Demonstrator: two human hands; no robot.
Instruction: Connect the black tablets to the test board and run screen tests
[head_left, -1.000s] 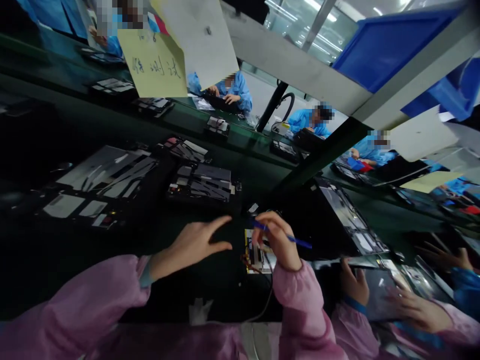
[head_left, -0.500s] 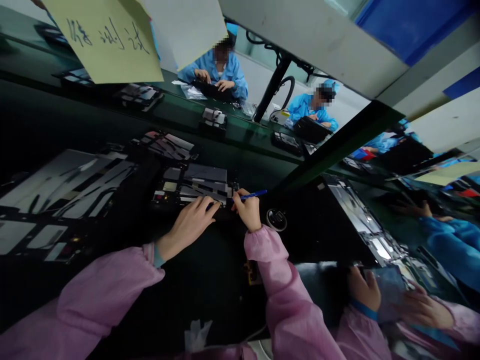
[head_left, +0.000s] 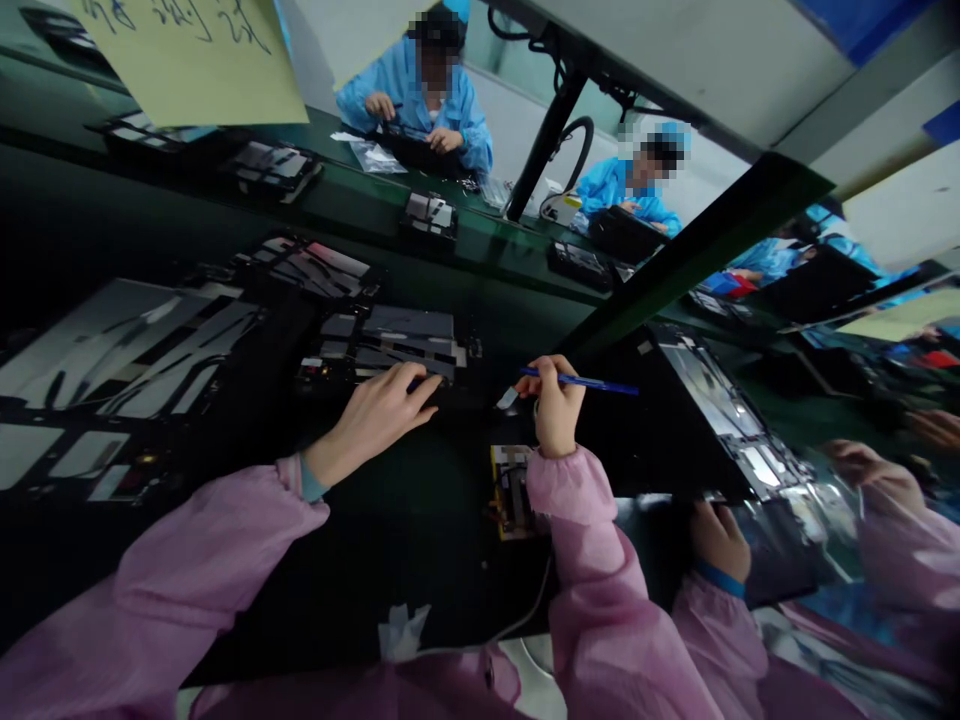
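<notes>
My right hand [head_left: 556,405] is closed around a slim blue pen-like tool [head_left: 600,383], which points off to the right. Just left of its fingertips is a small pale strip [head_left: 508,398]; whether the fingers hold it I cannot tell. My left hand [head_left: 379,412] lies at the near edge of an opened electronic panel [head_left: 409,325] with grey plates and dark cables. Its thumb is apart from the bent fingers, and a small dark bluish bit shows at the fingertips. Below my right hand sits a yellow-edged small device [head_left: 511,490], partly covered by the sleeve.
Larger opened panels [head_left: 135,340] lie at the left. A black panel [head_left: 637,430] stands at the right, beside a neighbour's hands [head_left: 720,545] in pink sleeves. A dark slanted post [head_left: 675,265] crosses the right side. Blue-clad workers sit across the bench, and a yellow note [head_left: 195,70] hangs at upper left.
My right hand has moved right, off the panel's corner, with the blue tool. The pale strip now shows by its fingertips. My left hand has stayed at the panel's near edge.
</notes>
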